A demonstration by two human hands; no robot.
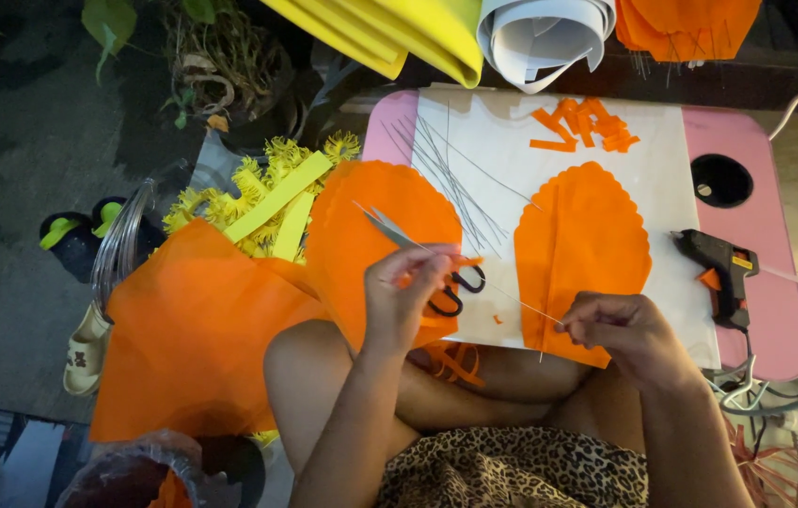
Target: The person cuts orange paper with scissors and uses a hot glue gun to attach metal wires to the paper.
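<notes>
A pink desk [775, 282] carries white paper [662, 150], an orange petal [582, 249], wires [446, 179] and a glue gun [718, 268]. Scissors [436, 273] lie between the hands. The left hand [403, 292] and right hand [620, 329] each close their grip on a thin wire [512, 296].

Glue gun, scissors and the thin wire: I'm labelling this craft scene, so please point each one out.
glue gun [720, 266]: head view, on its black body, lying on the pink table.
scissors [456, 288]: head view, on the black handle loops.
thin wire [512, 299]: head view, mid-length between the two hands.
</notes>
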